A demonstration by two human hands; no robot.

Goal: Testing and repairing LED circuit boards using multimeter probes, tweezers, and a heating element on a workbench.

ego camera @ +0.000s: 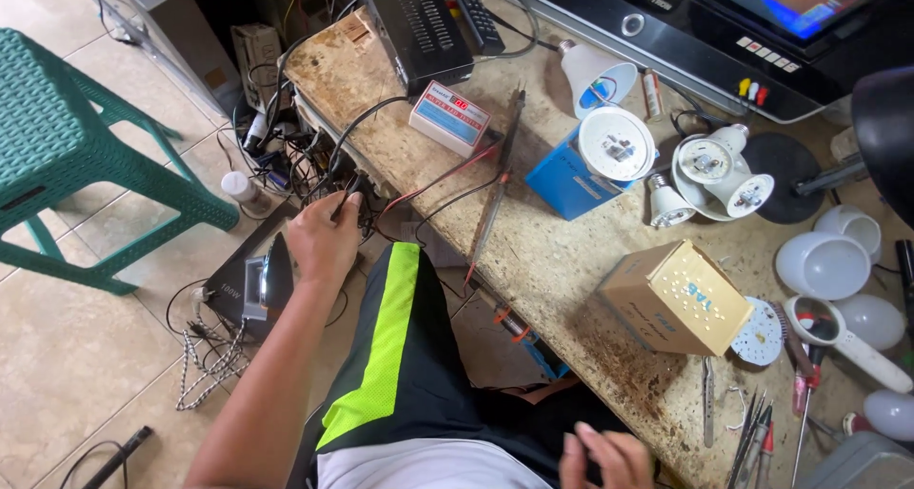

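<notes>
The left arm stretches straight forward and down, bare forearm extended; the left hand (326, 237) has fingers curled in a pinch at their tips. The right hand (605, 459) rests low near the lap, fingers loosely bent

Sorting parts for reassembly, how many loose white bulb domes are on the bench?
4: a big dome, one behind it, one to its right, and one at the right edge beside the tools. More may lie outside the frame.
</notes>
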